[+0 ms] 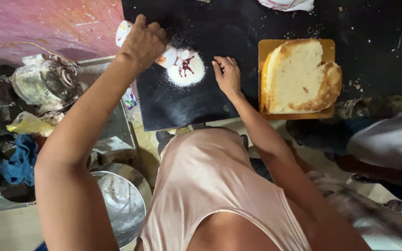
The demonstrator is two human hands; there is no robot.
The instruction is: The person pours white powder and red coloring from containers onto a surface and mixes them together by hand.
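Left hand [143, 42] grips a tilted white bottle [164, 55] over a sugar pile [187, 69]; right hand [227, 74] rests fingers-together beside it, near the cake [298, 76]

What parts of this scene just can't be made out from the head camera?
- White container: the left hand covers most of it, so its full shape is hidden.
- Dark red bits in the white powder pile: too small to identify.
- White object at the top: cut off by the frame edge.
- Gold cake board: mostly covered by the sponge cake.
- Right hand: fingertip contact with the black board is unclear.
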